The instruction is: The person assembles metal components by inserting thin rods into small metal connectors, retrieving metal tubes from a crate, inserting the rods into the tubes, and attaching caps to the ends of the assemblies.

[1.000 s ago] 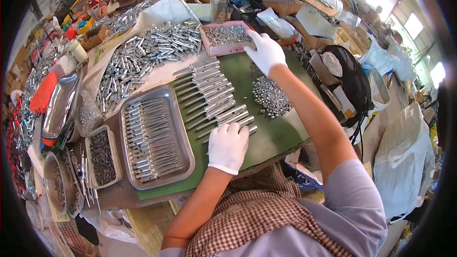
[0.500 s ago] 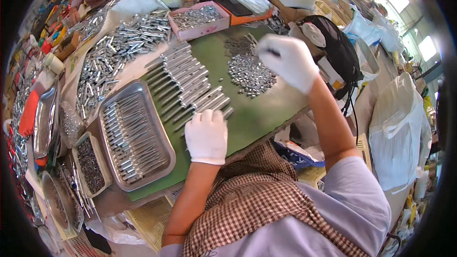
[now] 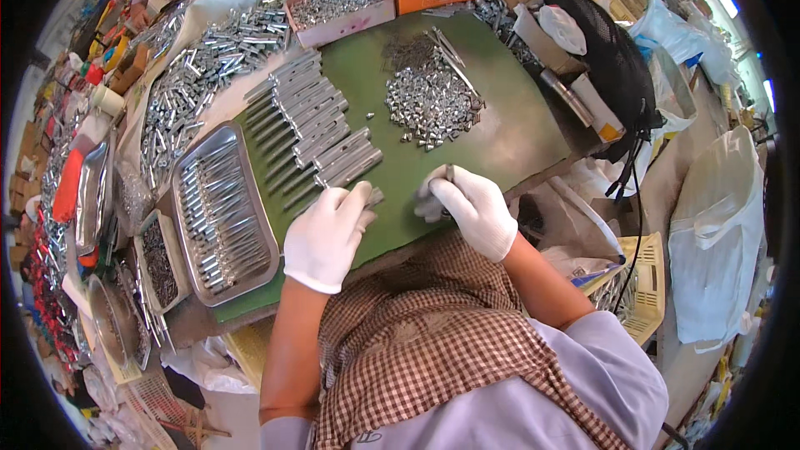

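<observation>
A row of silver metal tubes with thinner rods at their left ends lies on the green work mat. My left hand, in a white glove, is closed round the nearest tube, whose end pokes out past the fingertips. To its right, my gloved right hand is above the mat's near edge, fingers pinched together. A small dark metallic bit shows at its fingertips, too small to name. Beyond that hand is a heap of small shiny metal pieces, with tweezers lying beside it.
A steel tray of assembled rods stands left of the row, by a box of dark pins. Loose metal tubes are piled behind. A pink box of small parts and a black mesh bag border the mat. Another person sits far left.
My right hand has come from over the heap of small pieces to the mat's near edge. The left hand has turned, its fingers now round the nearest tube. The view has shifted slightly.
</observation>
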`<state>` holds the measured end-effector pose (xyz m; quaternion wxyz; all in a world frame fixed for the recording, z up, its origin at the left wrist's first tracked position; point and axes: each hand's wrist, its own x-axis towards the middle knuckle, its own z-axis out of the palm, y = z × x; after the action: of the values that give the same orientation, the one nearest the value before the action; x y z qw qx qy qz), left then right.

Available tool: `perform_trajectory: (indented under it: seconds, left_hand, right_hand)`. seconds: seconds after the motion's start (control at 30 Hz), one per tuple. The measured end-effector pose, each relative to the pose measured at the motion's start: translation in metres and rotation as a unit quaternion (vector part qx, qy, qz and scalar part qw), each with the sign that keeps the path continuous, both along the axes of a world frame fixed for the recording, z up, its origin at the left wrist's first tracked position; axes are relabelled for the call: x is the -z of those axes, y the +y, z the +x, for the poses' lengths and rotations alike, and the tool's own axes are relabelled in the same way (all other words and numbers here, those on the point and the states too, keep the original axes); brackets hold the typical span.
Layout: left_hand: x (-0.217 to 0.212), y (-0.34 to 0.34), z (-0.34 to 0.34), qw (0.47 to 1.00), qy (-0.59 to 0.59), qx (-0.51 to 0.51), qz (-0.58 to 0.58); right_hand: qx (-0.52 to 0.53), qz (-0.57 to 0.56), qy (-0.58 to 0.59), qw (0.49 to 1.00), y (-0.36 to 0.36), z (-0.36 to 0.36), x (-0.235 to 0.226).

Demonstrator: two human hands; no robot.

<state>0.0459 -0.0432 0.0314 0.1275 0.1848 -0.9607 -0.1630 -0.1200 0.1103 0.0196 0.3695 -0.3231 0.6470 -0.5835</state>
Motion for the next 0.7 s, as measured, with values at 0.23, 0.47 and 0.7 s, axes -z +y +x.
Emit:
perform_trajectory:
  seconds: [0.23,0.47,0.7]
  left_hand:
    - [-0.028,0.022,-0.027,0.992,-0.053,0.052,-0.103]
    - [-0.015,0.017,-0.018,0.999,0.002,0.045,-0.005]
    - [-0.008,0.017,-0.020,0.998,0.023,0.036,0.045]
  right_hand:
    - [-0.042,0.053,-0.070,0.995,-0.002,-0.004,-0.018]
    - [-0.026,0.105,0.131,0.985,-0.005,-0.008,-0.011]
    - [-0.019,0.067,0.171,0.983,-0.005,-0.012,-0.006]
